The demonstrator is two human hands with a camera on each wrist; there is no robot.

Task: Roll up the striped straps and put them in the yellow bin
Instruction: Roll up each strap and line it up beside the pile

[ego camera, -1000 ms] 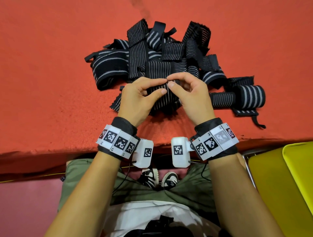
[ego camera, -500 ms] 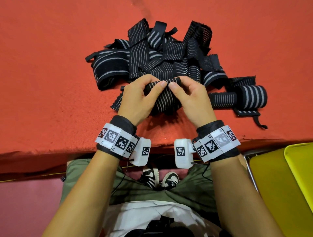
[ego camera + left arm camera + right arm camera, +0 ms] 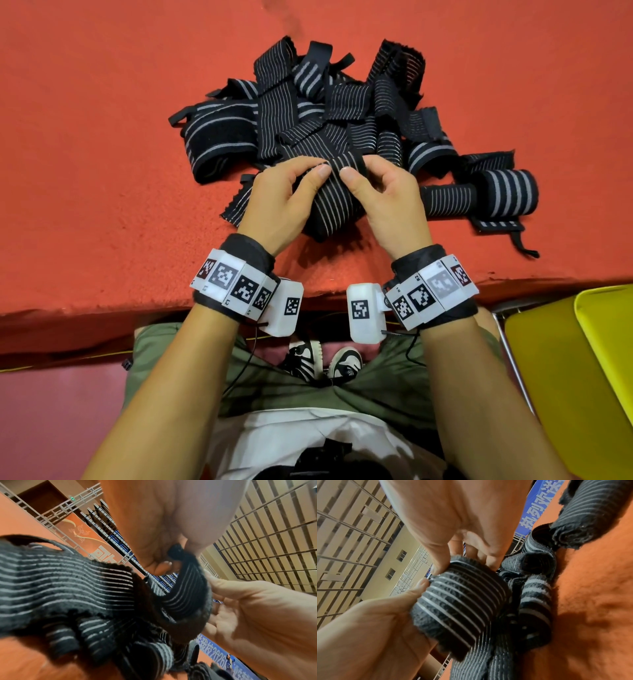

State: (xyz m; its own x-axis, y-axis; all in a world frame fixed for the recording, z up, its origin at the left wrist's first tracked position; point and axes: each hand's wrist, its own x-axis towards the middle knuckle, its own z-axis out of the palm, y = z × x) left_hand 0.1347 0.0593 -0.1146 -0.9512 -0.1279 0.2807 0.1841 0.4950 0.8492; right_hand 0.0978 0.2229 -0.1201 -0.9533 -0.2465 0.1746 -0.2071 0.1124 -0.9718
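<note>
- Black elastic with thin pale stripes, the striped strap is pinched at its rolled end between both thumbs and curled fingers, just above the near side of the pile.
- Left hand grips the roll from the left, thumb on the top and fingers curled behind it; right hand pinches it from the right in the same way, the two thumb tips almost touching.
- From the right wrist view the roll is a short thick cylinder, with the strap's loose tail trailing down to the surface.
- Behind the hands lies the pile of straps, tangled and overlapping; one finished roll lies at the pile's right edge.
- All of this rests on a tabletop covered in fuzzy orange-red cloth.
- Yellow bin stands below the tabletop's near edge, to the person's right, well apart from the strap.
- Both wrists carry black bands with white blocks printed with square black-and-white marker codes; small letters beside them read L2, L3 and R2.
- Room in the wrist views: a high hall with a gridded ceiling, metal railings, rows of blue seats, an orange banner with a swirl emblem, and a blue banner with white Chinese characters; the digits 2026 show in the left wrist view.
</note>
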